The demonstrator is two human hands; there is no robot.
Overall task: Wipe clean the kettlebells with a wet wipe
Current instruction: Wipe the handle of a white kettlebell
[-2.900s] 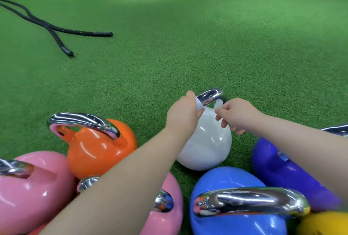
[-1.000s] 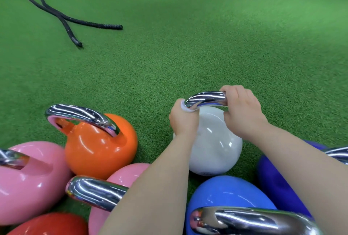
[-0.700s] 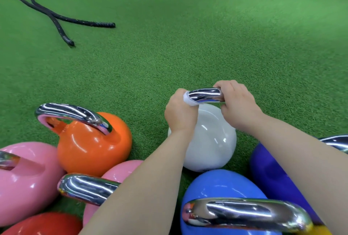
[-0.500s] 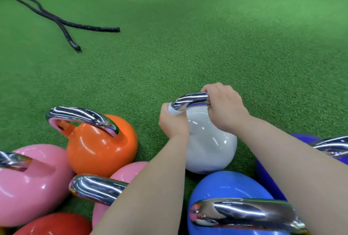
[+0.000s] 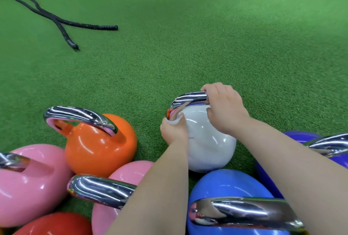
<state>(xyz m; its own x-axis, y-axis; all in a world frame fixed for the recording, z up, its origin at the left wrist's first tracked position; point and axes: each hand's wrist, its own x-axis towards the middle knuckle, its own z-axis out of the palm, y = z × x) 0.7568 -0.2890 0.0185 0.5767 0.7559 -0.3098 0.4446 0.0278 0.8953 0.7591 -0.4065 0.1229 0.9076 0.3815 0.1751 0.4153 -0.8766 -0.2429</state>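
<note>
White kettlebell (image 5: 209,140) on green turf (image 5: 188,46) among coloured kettlebells, right hand (image 5: 226,110) curled round its chrome handle (image 5: 190,98), left hand (image 5: 174,131) pinching a white wet wipe (image 5: 176,121) at the handle's left base, faint mark near the underside possibly lettering, unreadable.

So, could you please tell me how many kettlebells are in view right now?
7: white under both hands, orange to its left, two pink, red at the bottom edge, blue nearest, purple at right. More may sit outside the frame.
</note>
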